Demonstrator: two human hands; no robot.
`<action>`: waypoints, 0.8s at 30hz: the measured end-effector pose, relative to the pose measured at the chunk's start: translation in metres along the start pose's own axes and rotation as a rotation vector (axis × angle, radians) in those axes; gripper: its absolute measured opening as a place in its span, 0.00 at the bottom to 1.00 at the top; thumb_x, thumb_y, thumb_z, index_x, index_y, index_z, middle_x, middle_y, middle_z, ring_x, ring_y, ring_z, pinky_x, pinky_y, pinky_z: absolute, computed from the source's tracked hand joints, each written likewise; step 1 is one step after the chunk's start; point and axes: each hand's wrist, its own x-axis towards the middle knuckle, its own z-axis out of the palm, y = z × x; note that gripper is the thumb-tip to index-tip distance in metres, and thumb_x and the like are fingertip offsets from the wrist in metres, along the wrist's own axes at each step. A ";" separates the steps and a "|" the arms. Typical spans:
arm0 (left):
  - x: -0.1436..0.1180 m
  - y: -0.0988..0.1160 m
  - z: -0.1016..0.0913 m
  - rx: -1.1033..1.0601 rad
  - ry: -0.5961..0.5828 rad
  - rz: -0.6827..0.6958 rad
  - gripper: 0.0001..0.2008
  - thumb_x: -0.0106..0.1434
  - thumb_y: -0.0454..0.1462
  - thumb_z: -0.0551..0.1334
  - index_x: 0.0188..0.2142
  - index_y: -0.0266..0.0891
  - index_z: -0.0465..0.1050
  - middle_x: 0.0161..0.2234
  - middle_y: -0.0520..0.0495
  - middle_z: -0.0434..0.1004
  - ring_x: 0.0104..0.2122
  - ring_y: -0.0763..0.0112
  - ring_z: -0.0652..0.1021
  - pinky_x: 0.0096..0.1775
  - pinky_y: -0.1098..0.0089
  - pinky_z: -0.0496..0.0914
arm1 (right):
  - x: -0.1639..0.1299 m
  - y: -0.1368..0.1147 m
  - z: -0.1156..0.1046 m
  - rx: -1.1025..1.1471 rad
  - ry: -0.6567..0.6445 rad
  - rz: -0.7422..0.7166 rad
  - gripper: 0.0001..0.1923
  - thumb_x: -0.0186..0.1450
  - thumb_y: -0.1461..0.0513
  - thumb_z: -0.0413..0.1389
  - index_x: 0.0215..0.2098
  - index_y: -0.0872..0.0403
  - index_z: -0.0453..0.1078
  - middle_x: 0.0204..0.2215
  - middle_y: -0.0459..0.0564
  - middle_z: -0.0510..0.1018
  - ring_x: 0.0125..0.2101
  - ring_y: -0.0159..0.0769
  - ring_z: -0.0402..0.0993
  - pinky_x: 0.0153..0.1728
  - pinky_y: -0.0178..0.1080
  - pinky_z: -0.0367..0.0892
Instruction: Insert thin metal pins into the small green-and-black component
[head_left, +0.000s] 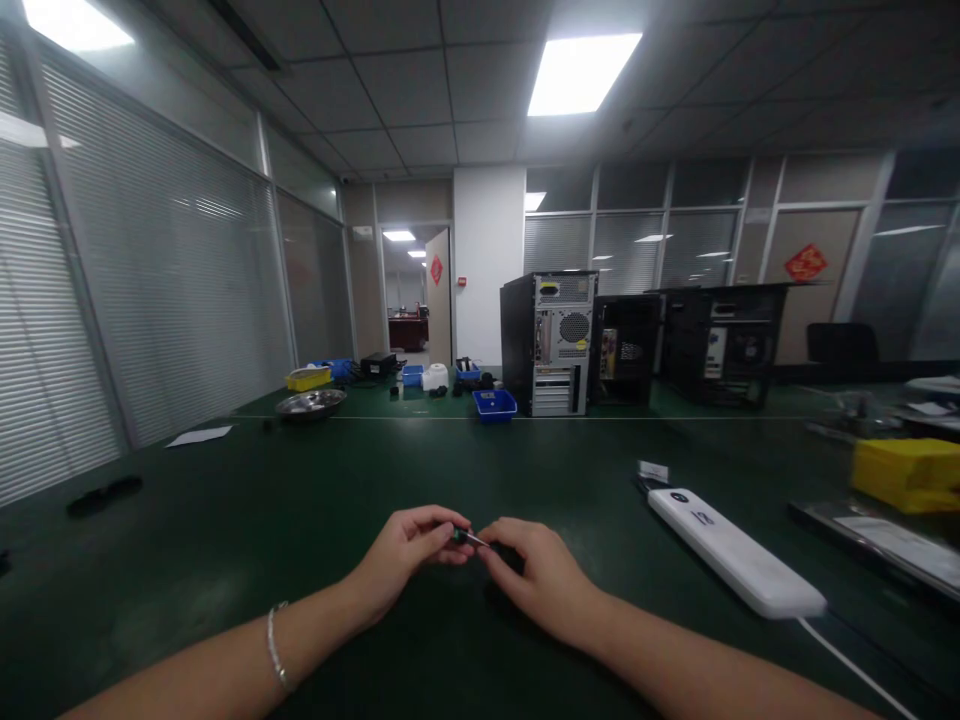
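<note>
My left hand [416, 545] is closed around the dark green-and-black handle of a small screwdriver [474, 539], low over the middle of the green tabletop. Its thin metal shaft points right, toward my right hand [536, 575]. The right thumb and fingertips are pinched together at the far end of the shaft. Whether a tiny part sits at that tip is hidden by the fingers. A bracelet [276, 645] circles my left wrist.
Right of my hands lies a long white power strip-like device [735, 550] with a cable. Beyond it are a flat metal-framed panel [885, 545] and a yellow bin [907, 475]. Computer towers [551, 345], a blue tray [495, 405] and a metal bowl [311, 404] stand farther back.
</note>
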 end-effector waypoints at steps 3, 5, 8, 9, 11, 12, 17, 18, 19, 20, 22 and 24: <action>0.001 -0.001 -0.001 0.003 0.012 -0.013 0.12 0.60 0.38 0.63 0.41 0.31 0.75 0.38 0.37 0.80 0.38 0.61 0.79 0.43 0.62 0.72 | 0.000 -0.001 0.000 -0.007 -0.004 -0.007 0.12 0.68 0.60 0.47 0.38 0.51 0.73 0.33 0.47 0.78 0.34 0.35 0.73 0.35 0.33 0.63; 0.001 -0.003 -0.002 0.018 0.022 -0.013 0.12 0.59 0.38 0.64 0.40 0.31 0.75 0.37 0.37 0.80 0.36 0.62 0.79 0.42 0.62 0.72 | -0.001 -0.001 0.000 -0.014 -0.008 -0.014 0.12 0.68 0.60 0.47 0.38 0.51 0.73 0.33 0.47 0.78 0.34 0.34 0.73 0.35 0.32 0.63; 0.001 -0.004 -0.003 0.030 0.021 -0.021 0.13 0.59 0.38 0.64 0.41 0.30 0.75 0.37 0.37 0.80 0.36 0.62 0.80 0.42 0.62 0.72 | -0.001 -0.001 0.000 -0.034 -0.016 -0.015 0.12 0.68 0.60 0.47 0.37 0.52 0.73 0.32 0.47 0.78 0.33 0.34 0.73 0.34 0.32 0.62; 0.001 -0.005 -0.003 0.025 0.019 -0.025 0.13 0.58 0.37 0.64 0.41 0.30 0.75 0.37 0.37 0.80 0.36 0.62 0.80 0.42 0.62 0.72 | -0.001 -0.002 -0.001 -0.040 -0.018 -0.018 0.12 0.68 0.61 0.47 0.36 0.52 0.73 0.31 0.47 0.78 0.33 0.34 0.73 0.33 0.32 0.62; 0.001 -0.004 -0.002 0.006 0.010 -0.037 0.13 0.59 0.37 0.64 0.40 0.30 0.75 0.36 0.37 0.80 0.36 0.62 0.80 0.42 0.63 0.72 | -0.001 -0.003 -0.002 -0.043 -0.022 -0.030 0.13 0.68 0.61 0.47 0.36 0.52 0.73 0.31 0.46 0.78 0.32 0.33 0.73 0.33 0.32 0.62; 0.001 -0.004 -0.002 -0.005 0.004 -0.046 0.13 0.59 0.37 0.64 0.40 0.30 0.75 0.36 0.37 0.80 0.35 0.62 0.80 0.42 0.63 0.72 | -0.001 -0.004 -0.003 -0.041 -0.023 -0.038 0.13 0.68 0.61 0.47 0.36 0.52 0.73 0.30 0.46 0.78 0.31 0.33 0.73 0.33 0.32 0.62; -0.002 0.000 0.001 -0.027 -0.026 -0.073 0.12 0.59 0.37 0.64 0.40 0.30 0.75 0.37 0.37 0.80 0.35 0.64 0.79 0.42 0.64 0.72 | -0.003 -0.006 -0.006 -0.027 -0.024 -0.068 0.13 0.68 0.61 0.47 0.35 0.53 0.73 0.30 0.46 0.78 0.31 0.33 0.73 0.33 0.31 0.62; -0.002 0.000 0.001 -0.027 -0.035 -0.074 0.12 0.59 0.37 0.64 0.40 0.30 0.75 0.37 0.37 0.80 0.36 0.63 0.79 0.42 0.64 0.71 | -0.003 -0.006 -0.006 -0.024 -0.022 -0.076 0.13 0.68 0.62 0.47 0.35 0.53 0.73 0.29 0.46 0.78 0.31 0.33 0.73 0.32 0.31 0.62; -0.003 0.001 0.002 -0.028 -0.042 -0.076 0.11 0.59 0.37 0.63 0.40 0.31 0.75 0.37 0.37 0.80 0.37 0.63 0.79 0.43 0.63 0.71 | -0.003 -0.005 -0.006 -0.021 -0.020 -0.083 0.13 0.68 0.62 0.47 0.35 0.53 0.73 0.29 0.46 0.78 0.31 0.32 0.73 0.32 0.31 0.62; -0.003 0.001 0.002 -0.030 -0.047 -0.078 0.11 0.59 0.37 0.63 0.40 0.31 0.75 0.37 0.38 0.79 0.38 0.63 0.79 0.44 0.63 0.71 | -0.003 -0.004 -0.006 -0.016 -0.018 -0.089 0.13 0.68 0.62 0.47 0.35 0.53 0.73 0.29 0.46 0.78 0.31 0.32 0.73 0.32 0.31 0.62; -0.003 0.002 0.002 -0.038 -0.050 -0.088 0.11 0.59 0.37 0.63 0.40 0.32 0.75 0.37 0.38 0.79 0.38 0.63 0.79 0.44 0.63 0.70 | -0.003 -0.002 -0.006 -0.003 -0.016 -0.098 0.13 0.68 0.62 0.47 0.35 0.53 0.73 0.29 0.46 0.78 0.31 0.32 0.73 0.32 0.31 0.62; -0.002 0.002 0.001 -0.052 -0.057 -0.104 0.11 0.59 0.37 0.64 0.40 0.32 0.75 0.37 0.39 0.79 0.38 0.63 0.79 0.45 0.63 0.70 | -0.003 -0.001 -0.005 0.011 -0.022 -0.102 0.12 0.68 0.62 0.47 0.36 0.53 0.73 0.30 0.46 0.78 0.31 0.32 0.73 0.33 0.31 0.63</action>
